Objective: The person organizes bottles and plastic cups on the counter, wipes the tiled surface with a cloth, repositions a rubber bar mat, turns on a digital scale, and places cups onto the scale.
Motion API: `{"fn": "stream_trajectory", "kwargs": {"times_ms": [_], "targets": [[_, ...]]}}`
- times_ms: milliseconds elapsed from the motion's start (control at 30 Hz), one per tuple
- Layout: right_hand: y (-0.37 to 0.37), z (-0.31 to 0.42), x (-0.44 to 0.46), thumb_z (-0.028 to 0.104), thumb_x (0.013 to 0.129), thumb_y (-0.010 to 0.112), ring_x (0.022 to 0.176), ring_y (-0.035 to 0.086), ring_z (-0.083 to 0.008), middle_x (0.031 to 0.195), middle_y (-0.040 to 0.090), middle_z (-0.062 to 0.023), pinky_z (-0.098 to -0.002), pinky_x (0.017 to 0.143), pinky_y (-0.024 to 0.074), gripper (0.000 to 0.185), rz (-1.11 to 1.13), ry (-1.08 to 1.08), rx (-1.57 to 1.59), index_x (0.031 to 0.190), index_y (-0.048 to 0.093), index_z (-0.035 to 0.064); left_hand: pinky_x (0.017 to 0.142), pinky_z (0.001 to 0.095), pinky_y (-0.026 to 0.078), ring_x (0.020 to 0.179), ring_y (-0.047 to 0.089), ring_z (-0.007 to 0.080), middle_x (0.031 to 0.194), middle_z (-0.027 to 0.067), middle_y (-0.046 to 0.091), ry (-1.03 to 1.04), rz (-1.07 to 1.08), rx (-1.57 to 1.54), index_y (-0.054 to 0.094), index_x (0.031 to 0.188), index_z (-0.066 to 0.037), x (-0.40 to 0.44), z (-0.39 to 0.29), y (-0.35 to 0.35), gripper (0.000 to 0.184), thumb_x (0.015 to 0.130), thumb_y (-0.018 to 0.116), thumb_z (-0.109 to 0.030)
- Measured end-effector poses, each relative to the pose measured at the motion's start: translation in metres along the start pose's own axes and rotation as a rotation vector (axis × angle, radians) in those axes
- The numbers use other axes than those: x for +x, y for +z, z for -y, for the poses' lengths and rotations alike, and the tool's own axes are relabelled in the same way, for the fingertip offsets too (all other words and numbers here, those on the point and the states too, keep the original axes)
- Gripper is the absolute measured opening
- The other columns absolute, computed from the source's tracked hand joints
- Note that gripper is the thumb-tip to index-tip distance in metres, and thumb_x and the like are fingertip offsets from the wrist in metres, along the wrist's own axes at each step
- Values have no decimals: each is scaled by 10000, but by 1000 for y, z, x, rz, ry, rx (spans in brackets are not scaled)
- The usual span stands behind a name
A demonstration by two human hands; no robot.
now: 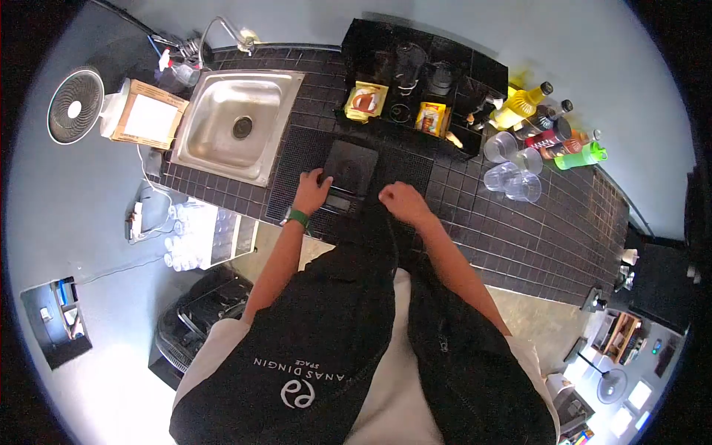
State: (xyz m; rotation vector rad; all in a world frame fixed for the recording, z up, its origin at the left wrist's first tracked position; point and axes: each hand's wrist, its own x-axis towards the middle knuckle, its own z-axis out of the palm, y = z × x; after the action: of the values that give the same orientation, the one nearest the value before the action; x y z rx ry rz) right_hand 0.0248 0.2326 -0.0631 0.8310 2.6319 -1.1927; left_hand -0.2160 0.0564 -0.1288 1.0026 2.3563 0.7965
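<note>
A flat black kitchen scale lies on a black mesh mat on the tiled counter, its display strip facing me. At the scale's left edge rests my left hand, fingers apart and bent, with the thumb touching the edge; I see no grip around it. A green-banded watch is on that wrist. My right hand is over the mat's right part, apart from the scale. Its fingers are curled together, and whatever they may hold is lost against the black.
Left of the mat is a steel sink with a faucet. Behind it stands a black organizer with yellow packets. Clear plastic cups and bottles stand to the right. A cardboard box borders the sink.
</note>
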Motion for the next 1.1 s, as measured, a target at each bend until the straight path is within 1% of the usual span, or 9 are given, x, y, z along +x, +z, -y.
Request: {"fn": "stream_trajectory", "kwargs": {"times_ms": [200, 333, 400, 467, 600, 767, 867, 1000, 1100], "targets": [[111, -1, 42, 313, 906, 685, 1099, 598, -462, 1200, 597, -311, -486, 982, 481, 565, -319, 257, 267, 1318, 574, -57, 958, 499, 490, 1118, 590, 453, 1209, 300, 553, -52, 128, 23, 531, 1325, 67, 11, -12, -3, 632, 977, 621, -453], [126, 10, 41, 271, 896, 713, 1034, 629, -381, 1191, 631, -267, -422, 949, 487, 635, -371, 339, 526, 1395, 504, -62, 947, 490, 483, 1095, 593, 462, 1167, 289, 562, -42, 98, -78, 509, 1326, 75, 21, -5, 6, 632, 1013, 561, -472], [131, 7, 41, 235, 899, 718, 1011, 639, -336, 1172, 647, -239, -393, 931, 489, 655, -387, 338, 546, 1440, 470, -38, 963, 477, 466, 1153, 576, 456, 1240, 306, 557, -112, 118, -458, 495, 1326, 86, 14, -14, 2, 656, 1043, 485, -505], [125, 26, 31, 132, 911, 710, 1010, 639, -247, 1137, 668, -173, -342, 918, 489, 700, -440, 194, 1097, 1517, 383, 0, 996, 462, 450, 1205, 557, 431, 1302, 298, 545, -67, 105, -517, 483, 1342, 92, 8, -23, -5, 679, 1054, 447, -523], [87, 61, 18, -44, 913, 656, 1174, 591, -193, 1317, 605, -130, -329, 1029, 455, 794, -419, 8, 1124, 1596, 264, 55, 1081, 418, 396, 1313, 515, 358, 1461, 257, 496, 73, -12, -659, 454, 1398, 74, 16, -20, -13, 707, 1081, 352, -549], [2, 119, 2, -95, 926, 606, 1268, 537, -179, 1389, 571, -107, -316, 1074, 404, 801, -348, -143, 1058, 1617, 247, 92, 1099, 350, 367, 1240, 501, 225, 1361, 135, 546, 230, -46, -887, 449, 1441, 30, 14, -87, -88, 605, 1124, 291, -461], [-17, 129, 10, -132, 915, 589, 1341, 473, -172, 1485, 487, -90, -295, 1104, 351, 825, -445, -366, 999, 1624, 231, 93, 1102, 343, 355, 1249, 500, 230, 1371, 141, 543, 376, -123, -825, 449, 1441, 29, 17, -125, -127, 606, 1123, 295, -462], [-56, 171, -11, -121, 914, 588, 1343, 482, -188, 1472, 503, -102, -304, 1130, 318, 843, -444, -380, 1093, 1627, 177, 58, 1149, 340, 319, 1339, 455, 230, 1438, 147, 510, 232, -65, -987, 422, 1473, 32, 16, -155, -151, 668, 1102, 342, -517], [-52, 174, -12, -84, 925, 582, 1384, 439, -202, 1520, 457, -123, -320, 1149, 311, 800, -488, -400, 1028, 1614, 188, 19, 1118, 371, 400, 1316, 505, 231, 1446, 128, 517, 166, 54, -1138, 432, 1478, 9, 15, -144, -148, 666, 1085, 386, -528]]}}
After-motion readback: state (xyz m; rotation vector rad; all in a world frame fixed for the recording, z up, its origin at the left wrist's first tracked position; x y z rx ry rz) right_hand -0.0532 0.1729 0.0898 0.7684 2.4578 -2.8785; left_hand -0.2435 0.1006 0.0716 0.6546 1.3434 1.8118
